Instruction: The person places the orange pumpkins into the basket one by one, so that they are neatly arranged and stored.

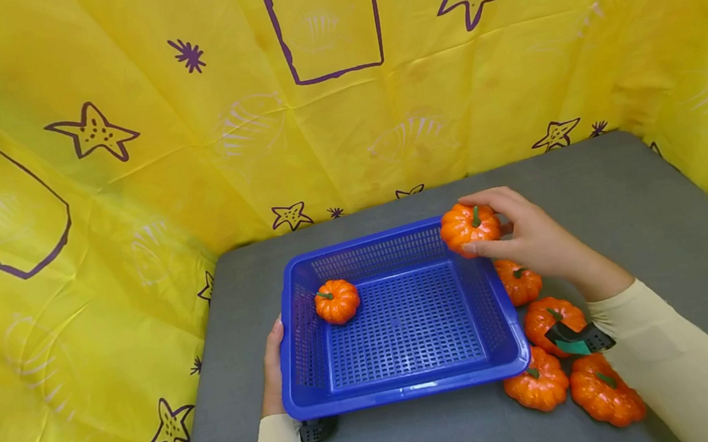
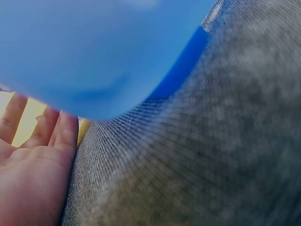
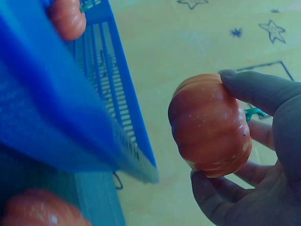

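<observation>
My right hand (image 1: pixel 531 232) pinches a small orange toy pumpkin (image 1: pixel 469 227) with a green stem, above the far right corner of a blue plastic basket (image 1: pixel 408 393). In the right wrist view, thumb and fingers hold this pumpkin (image 3: pixel 209 125) from opposite sides, beside the basket's wall (image 3: pixel 120 94). Another pumpkin (image 1: pixel 337 302) sits inside the basket at its left. Along the basket's left outer side lies my left hand (image 1: pixel 273 371). The left wrist view shows that hand's palm (image 2: pixel 37 183) with fairly straight fingers, their tips hidden behind the blurred blue basket (image 2: pixel 94 56).
Several more pumpkins lie on the grey tabletop right of the basket, among them one near the front (image 1: pixel 536 381) and one under the right forearm (image 1: pixel 605 390). A yellow patterned cloth (image 1: pixel 341 119) stands behind and at both sides of the grey table (image 1: pixel 597 198).
</observation>
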`<state>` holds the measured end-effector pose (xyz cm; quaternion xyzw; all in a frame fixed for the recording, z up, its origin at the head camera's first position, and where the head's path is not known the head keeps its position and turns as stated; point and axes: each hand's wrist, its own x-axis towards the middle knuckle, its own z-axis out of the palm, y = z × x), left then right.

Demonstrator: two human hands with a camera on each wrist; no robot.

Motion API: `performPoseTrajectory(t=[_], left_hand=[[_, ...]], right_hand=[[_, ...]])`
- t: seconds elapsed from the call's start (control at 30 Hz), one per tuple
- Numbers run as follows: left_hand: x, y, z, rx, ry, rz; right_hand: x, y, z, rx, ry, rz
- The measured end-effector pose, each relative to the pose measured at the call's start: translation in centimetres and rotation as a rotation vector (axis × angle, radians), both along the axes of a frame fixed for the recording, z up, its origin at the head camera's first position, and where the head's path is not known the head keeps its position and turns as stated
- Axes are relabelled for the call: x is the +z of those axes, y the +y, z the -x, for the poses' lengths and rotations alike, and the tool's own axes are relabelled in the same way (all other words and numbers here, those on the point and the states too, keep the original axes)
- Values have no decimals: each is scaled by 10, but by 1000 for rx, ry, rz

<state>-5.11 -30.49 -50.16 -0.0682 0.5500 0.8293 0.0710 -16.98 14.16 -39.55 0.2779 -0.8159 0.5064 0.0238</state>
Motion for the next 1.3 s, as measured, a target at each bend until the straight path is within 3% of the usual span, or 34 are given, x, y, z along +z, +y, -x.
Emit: performPoseTrajectory(t=[0.23, 0.57, 0.9, 1.17, 1.3], left_hand=[[-1, 0, 3, 5, 44, -19], [-1, -1, 2, -21, 44, -21], [0, -2, 2, -35, 61, -17], [-2, -1, 2, 12, 16, 8], [-3, -1, 3, 10, 30, 6]], right_hand=[[2, -18, -2, 63, 3, -22], [2, -47, -10, 123, 70, -34], [3, -78, -22, 216, 64, -122], [8, -100, -31, 278, 33, -151], [10, -110, -34, 303, 21, -159]])
